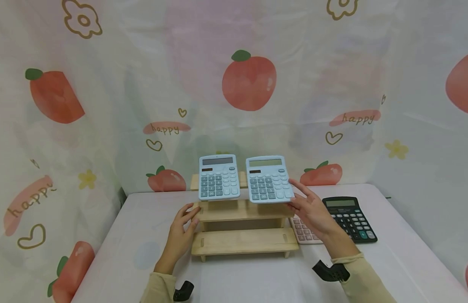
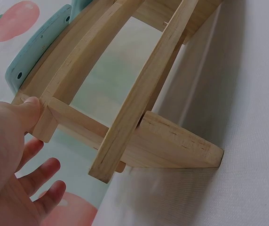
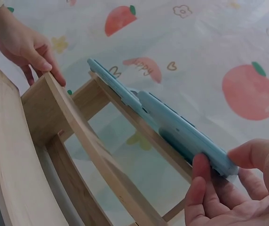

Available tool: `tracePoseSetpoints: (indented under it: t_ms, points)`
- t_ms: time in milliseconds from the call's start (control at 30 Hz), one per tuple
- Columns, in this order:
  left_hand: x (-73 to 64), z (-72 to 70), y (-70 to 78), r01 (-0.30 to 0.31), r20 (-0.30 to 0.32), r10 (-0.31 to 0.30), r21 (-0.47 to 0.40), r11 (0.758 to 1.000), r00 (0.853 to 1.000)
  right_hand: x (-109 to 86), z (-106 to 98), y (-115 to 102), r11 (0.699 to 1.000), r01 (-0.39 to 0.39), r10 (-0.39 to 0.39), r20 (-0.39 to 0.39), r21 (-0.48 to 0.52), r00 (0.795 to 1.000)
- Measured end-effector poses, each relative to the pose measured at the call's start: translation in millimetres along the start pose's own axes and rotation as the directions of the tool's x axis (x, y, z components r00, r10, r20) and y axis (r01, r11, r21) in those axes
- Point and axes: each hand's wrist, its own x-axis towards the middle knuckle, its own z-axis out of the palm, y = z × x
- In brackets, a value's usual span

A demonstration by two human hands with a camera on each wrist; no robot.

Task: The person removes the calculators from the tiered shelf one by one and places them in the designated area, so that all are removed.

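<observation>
Two light blue calculators stand side by side, leaning back on a stepped wooden rack [image 1: 245,241]. My right hand [image 1: 313,212] holds the right blue calculator [image 1: 269,179] by its lower right corner, with the thumb on one side and fingers on the other in the right wrist view. The left blue calculator [image 1: 219,176] rests on the upper part of the rack, untouched. My left hand [image 1: 179,235] grips the left end of a rack plank [image 2: 45,125] with thumb and index finger; its other fingers hang loose in the left wrist view.
To the right of the rack, a black calculator [image 1: 352,219] lies on the white tabletop [image 1: 249,282]. Beside it is a pink calculator [image 1: 303,231], partly covered by my right hand. A printed curtain [image 1: 249,134] stands behind and at both sides.
</observation>
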Motion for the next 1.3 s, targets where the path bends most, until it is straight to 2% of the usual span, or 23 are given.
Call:
tracePoseSetpoints:
  t_ms: [433,767,1100,1300]
  points:
    - [-0.3,-0.5,-0.3,-0.021,-0.008,0.021,-0.009,1.0,1.0,-15.0,-8.1,0.3,1.0,0.022,-0.022,0.015,-0.007,1.0]
    - [-0.5,1.1,-2.7,-0.015,-0.009,0.015,-0.01,1.0,1.0,-29.1,-15.3,-7.4,0.999,0.043,-0.042,0.042,-0.033,0.998]
    - [-0.6,2.3,-4.8,-0.035,-0.025,0.035,-0.005,0.999,0.999,-38.0,-29.4,-4.6,0.997,0.08,-0.081,0.107,0.019,0.991]
    - [0.0,3.2,-5.3,-0.039,-0.024,0.039,-0.01,0.999,0.999,-41.3,-37.0,-1.5,0.991,0.105,-0.116,0.136,0.084,0.984]
